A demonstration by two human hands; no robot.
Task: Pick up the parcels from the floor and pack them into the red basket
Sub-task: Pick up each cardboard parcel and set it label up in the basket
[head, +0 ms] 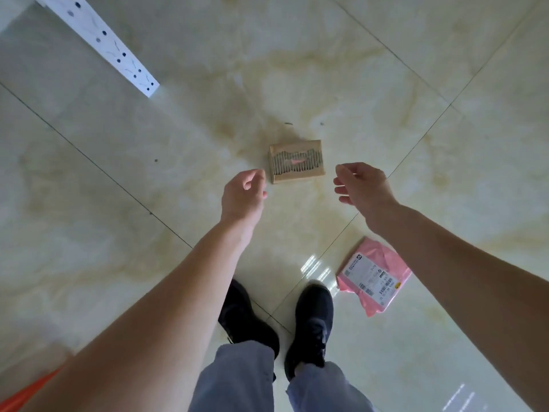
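Note:
A small brown cardboard parcel (296,160) with a torn label lies flat on the tiled floor ahead of me. My left hand (244,195) hovers just left of it, fingers loosely curled and holding nothing. My right hand (361,185) hovers just right of it, also loosely curled and holding nothing. Neither hand touches the parcel. A pink plastic mailer bag (375,275) with a white shipping label lies on the floor near my right foot, partly under my right forearm. A strip of the red basket (28,394) shows at the bottom left corner, mostly hidden by my left arm.
A white perforated metal shelf upright (98,40) slants across the top left. My two black shoes (312,325) stand at the bottom centre on glossy beige floor tiles (118,233).

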